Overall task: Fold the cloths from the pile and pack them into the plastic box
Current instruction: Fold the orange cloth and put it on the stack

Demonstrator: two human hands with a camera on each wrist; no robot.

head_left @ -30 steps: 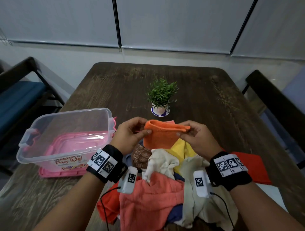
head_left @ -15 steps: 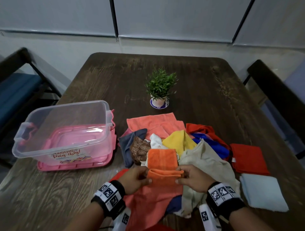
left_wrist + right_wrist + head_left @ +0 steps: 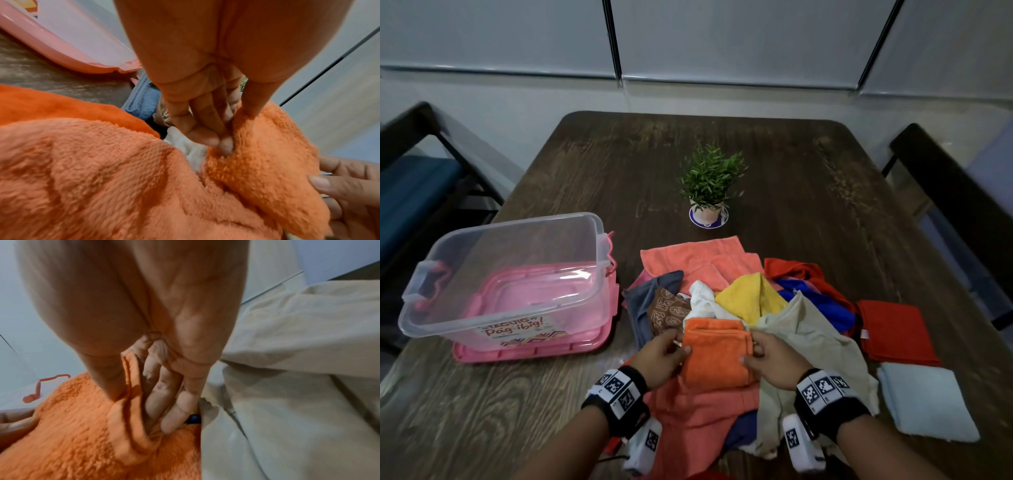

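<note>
A folded orange cloth [image 3: 717, 356] lies on top of the cloth pile [image 3: 750, 301] near the table's front edge. My left hand [image 3: 681, 347] pinches its left edge; in the left wrist view my left hand [image 3: 232, 134] has thumb and fingers closed on the fluffy orange cloth [image 3: 257, 162]. My right hand [image 3: 750, 353] pinches the right edge, and the right wrist view shows my right hand [image 3: 139, 415] with a fold of orange cloth [image 3: 82, 443] between thumb and fingers. The clear plastic box [image 3: 431, 318] stands open at the left, nothing inside.
The box sits on its pink lid [image 3: 534, 347]. A potted plant [image 3: 707, 192] stands behind the pile. A folded red cloth [image 3: 893, 329] and a folded light blue cloth [image 3: 924, 401] lie at the right. Dark chairs flank the table on the left [image 3: 414, 144] and the right [image 3: 945, 192].
Both hands brought the orange cloth down from in front of the plant onto the pile. It now lies folded flat, with the hands at its two side edges.
</note>
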